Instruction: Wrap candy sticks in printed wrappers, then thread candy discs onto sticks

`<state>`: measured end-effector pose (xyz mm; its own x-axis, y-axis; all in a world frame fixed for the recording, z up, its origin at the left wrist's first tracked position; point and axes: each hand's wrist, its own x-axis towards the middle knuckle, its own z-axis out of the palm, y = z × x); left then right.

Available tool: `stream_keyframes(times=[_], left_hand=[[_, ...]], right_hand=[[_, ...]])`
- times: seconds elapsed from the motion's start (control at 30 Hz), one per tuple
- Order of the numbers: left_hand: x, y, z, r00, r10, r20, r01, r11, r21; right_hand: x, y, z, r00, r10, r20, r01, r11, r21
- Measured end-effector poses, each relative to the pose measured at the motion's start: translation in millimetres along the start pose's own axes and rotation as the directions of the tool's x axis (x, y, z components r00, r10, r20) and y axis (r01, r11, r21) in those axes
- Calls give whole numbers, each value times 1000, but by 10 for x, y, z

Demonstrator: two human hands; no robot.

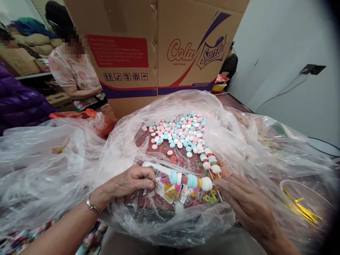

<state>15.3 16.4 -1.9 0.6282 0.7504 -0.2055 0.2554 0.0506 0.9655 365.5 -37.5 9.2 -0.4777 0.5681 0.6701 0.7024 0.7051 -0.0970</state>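
The candy stick [192,180], a row of blue, white, red and yellow sweets, lay level between the two hands, over the near middle of the dark red table [162,157]. At its right end, the fingers of the right hand [243,198] were drawn narrow about the stick, whose gripped part was hidden behind them. The left hand [138,180], wearing a bracelet [92,204], was just left of the row with thumb and forefinger together; I cannot tell whether they pinched the stick's tip or the printed wrapper [166,191] beneath, which was partly covered by the sweets. Just beyond the right fingertips rested finished-looking candy sticks [212,162], overlapping so much that their number was hard to make out. Ring sweets [207,198] lay near the right hand, and a heap of pink, white and blue round sweets [183,132] spread farther off, its far edge blurred by the cloudy plastic sheet [119,145] around it. At right, yellow strips [305,209] showed near a clear rim too faint to identify. A large cardboard box [124,21], cut off at the top, stood on the far side, hiding most of one person [232,63] at right; another person [77,71] was at far left, with a purple garment [21,99] cropped by the left edge.
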Motion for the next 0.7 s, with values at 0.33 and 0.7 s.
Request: stream_keyframes(times=[0.33, 0.7], left_hand=[[36, 39, -22, 993, -75, 92, 79, 996, -35], [93, -30, 17, 984, -140, 114, 155, 978, -137]], right_hand=[[-49, 137, -40, 996, -44, 81, 41, 999, 32], [-5, 108, -57, 992, -92, 90, 88, 995, 48]])
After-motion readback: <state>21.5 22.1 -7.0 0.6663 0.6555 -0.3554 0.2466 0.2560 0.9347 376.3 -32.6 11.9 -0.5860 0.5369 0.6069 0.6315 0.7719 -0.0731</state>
